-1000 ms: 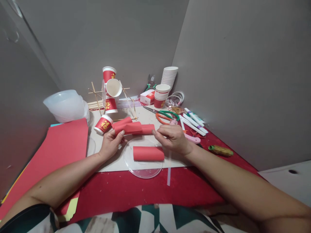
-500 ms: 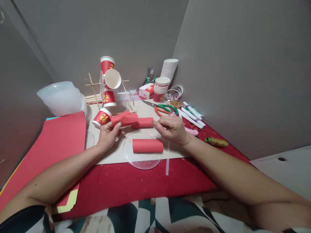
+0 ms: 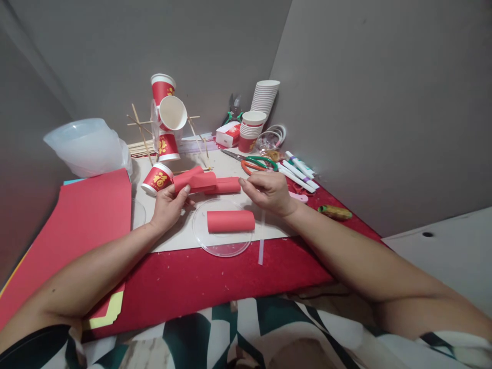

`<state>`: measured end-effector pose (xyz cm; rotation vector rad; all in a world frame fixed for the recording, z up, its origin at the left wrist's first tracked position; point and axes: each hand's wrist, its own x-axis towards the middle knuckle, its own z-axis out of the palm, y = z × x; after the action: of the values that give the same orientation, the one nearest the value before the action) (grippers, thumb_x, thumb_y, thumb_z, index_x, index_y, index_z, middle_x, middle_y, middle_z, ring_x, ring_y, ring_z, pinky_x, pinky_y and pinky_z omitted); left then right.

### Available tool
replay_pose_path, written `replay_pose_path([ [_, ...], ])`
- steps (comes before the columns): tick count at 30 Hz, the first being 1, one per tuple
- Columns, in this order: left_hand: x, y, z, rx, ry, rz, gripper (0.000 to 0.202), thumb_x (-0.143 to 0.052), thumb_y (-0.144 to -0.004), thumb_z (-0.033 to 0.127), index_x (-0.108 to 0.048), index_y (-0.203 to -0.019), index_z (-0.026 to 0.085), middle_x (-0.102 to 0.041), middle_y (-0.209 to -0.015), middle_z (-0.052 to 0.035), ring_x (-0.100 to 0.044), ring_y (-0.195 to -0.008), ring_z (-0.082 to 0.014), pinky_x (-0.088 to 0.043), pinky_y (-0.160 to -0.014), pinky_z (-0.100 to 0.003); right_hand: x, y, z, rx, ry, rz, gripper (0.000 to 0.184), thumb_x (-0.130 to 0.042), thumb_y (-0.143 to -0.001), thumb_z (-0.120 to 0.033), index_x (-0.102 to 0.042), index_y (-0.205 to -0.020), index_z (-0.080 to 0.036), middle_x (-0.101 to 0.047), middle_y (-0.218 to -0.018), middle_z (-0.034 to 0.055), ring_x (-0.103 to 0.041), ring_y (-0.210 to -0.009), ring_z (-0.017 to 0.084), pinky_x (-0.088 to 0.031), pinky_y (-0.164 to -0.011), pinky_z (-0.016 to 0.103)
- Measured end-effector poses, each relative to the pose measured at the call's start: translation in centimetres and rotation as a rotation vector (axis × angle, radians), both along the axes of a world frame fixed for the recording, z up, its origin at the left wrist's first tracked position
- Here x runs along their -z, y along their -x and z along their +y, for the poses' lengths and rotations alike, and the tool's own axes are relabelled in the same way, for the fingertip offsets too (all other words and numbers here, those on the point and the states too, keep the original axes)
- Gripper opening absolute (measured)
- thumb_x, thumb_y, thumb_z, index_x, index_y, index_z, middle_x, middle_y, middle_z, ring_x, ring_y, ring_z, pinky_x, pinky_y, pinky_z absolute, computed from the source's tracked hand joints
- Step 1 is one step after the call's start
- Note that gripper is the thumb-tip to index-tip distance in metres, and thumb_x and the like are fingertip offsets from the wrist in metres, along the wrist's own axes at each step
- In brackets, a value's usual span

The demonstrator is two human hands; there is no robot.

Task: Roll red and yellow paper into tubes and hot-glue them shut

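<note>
Past second: very little changed. Whole scene sits higher in view, so head shift; hands and paper keep their arrangement. I read that as a steady hold, nothing being set down.

Near side of the clear round lid (image 3: 225,246): red cloth (image 3: 177,287), good elbow room. Lid straddles the near edge of the grey board (image 3: 171,237). Red paper roll (image 3: 230,221) lies on the lid, unmoved. Translucent strip (image 3: 261,252) just right of lid, end out over the cloth.

Beyond lid, to its left: left hand (image 3: 168,209), thumb on top, fingers closed on overlapping red paper pieces (image 3: 199,181). Red paper tube (image 3: 227,186) sticks out toward the right hand (image 3: 269,192), beyond lid to its right. Right fingers curled narrow by the tube's end; can't tell if they grip it.

Tight spots: tilted paper cup (image 3: 158,178), beyond-left of lid, next to the held paper, contact unclear. Scissors (image 3: 259,164) beyond lid, crowding the right hand's far side. Farthest: cup tower (image 3: 166,146), little lift room that way.
</note>
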<state>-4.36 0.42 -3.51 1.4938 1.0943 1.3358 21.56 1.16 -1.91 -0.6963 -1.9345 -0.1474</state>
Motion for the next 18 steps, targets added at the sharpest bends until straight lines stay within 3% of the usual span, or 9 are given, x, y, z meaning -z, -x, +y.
replay_pose_path([
  [18, -0.25, -0.49, -0.19, 0.008, 0.100, -0.052, 0.026, -0.068, -0.085, 0.041, -0.071, -0.093, 0.016, -0.069, -0.058, -0.0017, -0.063, -0.049, -0.0123, -0.052, -0.050, -0.023, 0.12, -0.53, 0.05, 0.021, 0.064, 0.046, 0.036, -0.058, -0.086, -0.016, -0.042, -0.054, -0.020, -0.037, -0.047, -0.0057, -0.034, -0.043, 0.008, -0.029, -0.046, 0.026],
])
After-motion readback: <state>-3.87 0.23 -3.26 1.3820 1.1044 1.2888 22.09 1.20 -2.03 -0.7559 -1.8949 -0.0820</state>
